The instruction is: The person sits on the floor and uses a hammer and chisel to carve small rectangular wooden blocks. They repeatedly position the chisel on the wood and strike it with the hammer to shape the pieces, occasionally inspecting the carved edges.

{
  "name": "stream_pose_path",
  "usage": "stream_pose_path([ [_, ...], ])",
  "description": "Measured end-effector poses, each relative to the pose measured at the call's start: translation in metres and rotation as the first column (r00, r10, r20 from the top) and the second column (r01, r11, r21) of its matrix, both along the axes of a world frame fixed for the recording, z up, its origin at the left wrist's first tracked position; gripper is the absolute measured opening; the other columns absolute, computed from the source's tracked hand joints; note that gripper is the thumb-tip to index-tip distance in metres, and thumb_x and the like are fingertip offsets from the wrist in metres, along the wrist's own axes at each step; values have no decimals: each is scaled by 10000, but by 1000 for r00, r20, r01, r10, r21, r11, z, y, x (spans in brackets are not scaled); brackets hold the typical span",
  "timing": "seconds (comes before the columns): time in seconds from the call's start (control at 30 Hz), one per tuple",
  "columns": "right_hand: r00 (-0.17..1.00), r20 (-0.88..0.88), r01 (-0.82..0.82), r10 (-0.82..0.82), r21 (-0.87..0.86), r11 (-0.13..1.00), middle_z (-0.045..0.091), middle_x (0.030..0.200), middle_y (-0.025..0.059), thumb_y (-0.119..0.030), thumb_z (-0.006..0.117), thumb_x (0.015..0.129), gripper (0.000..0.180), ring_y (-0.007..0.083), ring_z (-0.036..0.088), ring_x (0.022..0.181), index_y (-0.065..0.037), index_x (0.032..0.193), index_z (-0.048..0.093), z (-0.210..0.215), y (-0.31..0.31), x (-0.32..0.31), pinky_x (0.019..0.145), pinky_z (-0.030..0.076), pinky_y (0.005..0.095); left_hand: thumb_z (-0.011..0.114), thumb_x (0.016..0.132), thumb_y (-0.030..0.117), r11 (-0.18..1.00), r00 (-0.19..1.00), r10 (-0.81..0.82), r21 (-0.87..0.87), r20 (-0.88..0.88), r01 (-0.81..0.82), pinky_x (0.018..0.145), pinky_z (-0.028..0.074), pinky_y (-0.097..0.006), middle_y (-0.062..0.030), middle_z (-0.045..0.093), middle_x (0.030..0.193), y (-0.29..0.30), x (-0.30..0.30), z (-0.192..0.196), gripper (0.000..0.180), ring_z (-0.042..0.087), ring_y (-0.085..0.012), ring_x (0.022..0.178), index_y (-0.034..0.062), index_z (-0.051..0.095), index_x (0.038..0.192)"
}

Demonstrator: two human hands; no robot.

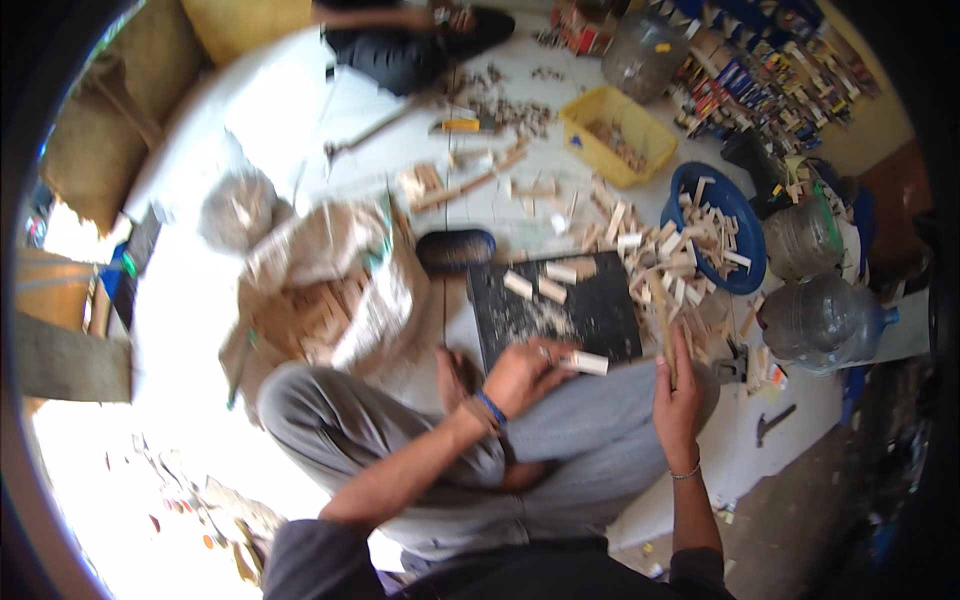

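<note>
My left hand [524, 380] is closed around one end of a small pale wooden block [586, 363], just above my knee. In my right hand [677, 398] is a long, narrow, light-brown stick [662, 318], held upright beside the same knee. I cannot make out whether the stick is plain wood or a tool. Beyond my left hand lies a black board [610, 325] dusted with pale shavings. Several short wooden blocks [551, 290] rest on it. A loose heap of wooden pieces [672, 245] spreads past the board's right side.
A blue basin [760, 262] of wooden pieces and a yellow tub [655, 175] stand beyond. At left is an open sack [385, 300] of wood. Large clear bottles [815, 325] and a hammer [774, 424] lie right. Farther off, another person [390, 50] sits near a long-handled hammer [375, 135].
</note>
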State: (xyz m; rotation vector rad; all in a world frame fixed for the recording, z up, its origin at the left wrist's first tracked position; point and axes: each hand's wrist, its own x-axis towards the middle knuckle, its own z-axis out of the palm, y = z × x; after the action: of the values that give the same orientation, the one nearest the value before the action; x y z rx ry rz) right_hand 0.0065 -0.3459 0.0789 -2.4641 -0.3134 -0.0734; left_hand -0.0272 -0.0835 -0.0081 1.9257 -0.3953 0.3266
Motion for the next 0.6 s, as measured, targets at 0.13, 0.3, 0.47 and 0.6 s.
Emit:
stream_pose_path([
  [0.13,998,62,7,-5,-23,1000,610,1381,301,-107,624,1023,620,502,634,1155,-54,1590,381,-31,16,20,930,530,507,678,985,115,993,999,-37,111,7,36,906,583,-442,-167,725,1194,5,-2,8,411,709,-384,1034,94,626,1392],
  [0.3,1000,-26,-9,7,-58,998,579,1408,295,-175,602,1051,525,487,590,1233,-57,1537,444,-54,35,13,998,496,518,699,991,89,993,992,-9,-118,-126,-6,923,569,-407,-172,708,1253,5,-1,17,442,716,-360,1049,48,591,1417],
  [0.47,991,132,-49,34,114,992,676,1061,215,-210,627,1041,373,377,671,985,-26,1365,604,-33,48,7,870,535,456,692,991,95,999,992,22,40,-125,-17,890,554,-409,-168,687,1159,7,-3,14,551,678,-356,1004,81,525,1516],
  [0.6,949,-79,-239,305,448,861,727,1070,138,-252,689,1010,356,323,720,865,-71,1315,658,-4,57,-11,809,561,395,723,960,118,980,1000,-21,198,-10,22,908,558,-432,-175,690,1184,7,-6,0,544,677,-380,1043,78,563,1478],
])
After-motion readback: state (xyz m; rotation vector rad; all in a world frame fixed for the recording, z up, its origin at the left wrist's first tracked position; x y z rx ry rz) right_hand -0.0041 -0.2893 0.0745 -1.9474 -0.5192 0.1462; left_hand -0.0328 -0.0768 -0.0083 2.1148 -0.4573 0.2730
